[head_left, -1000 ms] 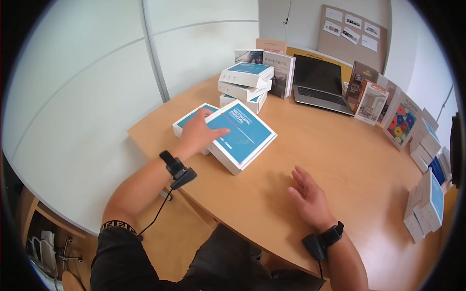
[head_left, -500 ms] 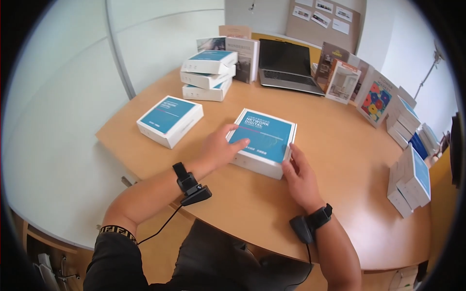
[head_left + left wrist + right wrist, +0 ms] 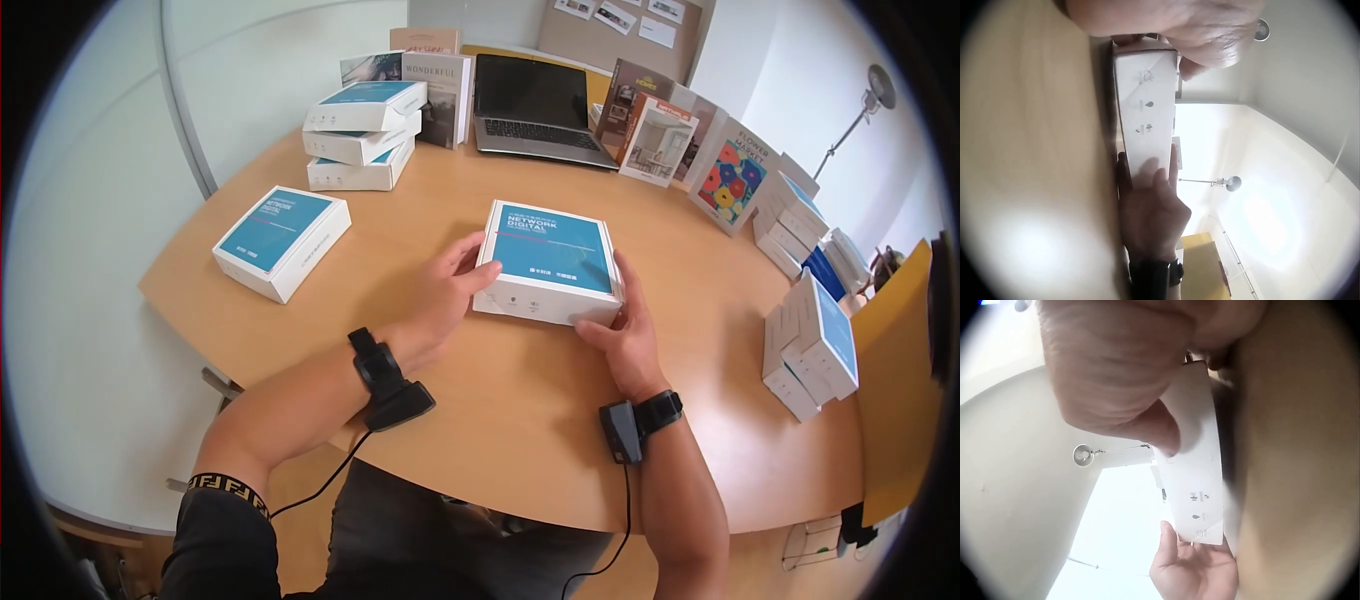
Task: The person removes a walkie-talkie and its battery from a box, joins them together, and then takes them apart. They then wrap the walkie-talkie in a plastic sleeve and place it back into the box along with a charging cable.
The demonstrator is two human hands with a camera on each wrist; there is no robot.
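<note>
A white cardboard box (image 3: 548, 250) with a blue top printed "NETWORK DIGITAL" sits in front of me at the middle of the table, squared towards my body. My left hand (image 3: 440, 300) holds its left side, the thumb at the top edge and the fingers along the side wall. On the opposite side my right hand (image 3: 630, 340) grips the right end, thumb against the front face. Both wrist views show the box's white front (image 3: 1145, 106) with small grey symbols, between the two hands; parts of the fingers are hidden behind it.
A matching box (image 3: 282, 240) lies to the left, with a stack of similar boxes (image 3: 360, 175) behind it. Books (image 3: 436, 100) and an open laptop (image 3: 545, 110) stand at the back. More upright books (image 3: 738, 180) and boxes (image 3: 812, 345) line the right side.
The box has come away from the other box on the left to the middle and been turned straight. My right hand has moved up to its right side. The head view has shifted right.
</note>
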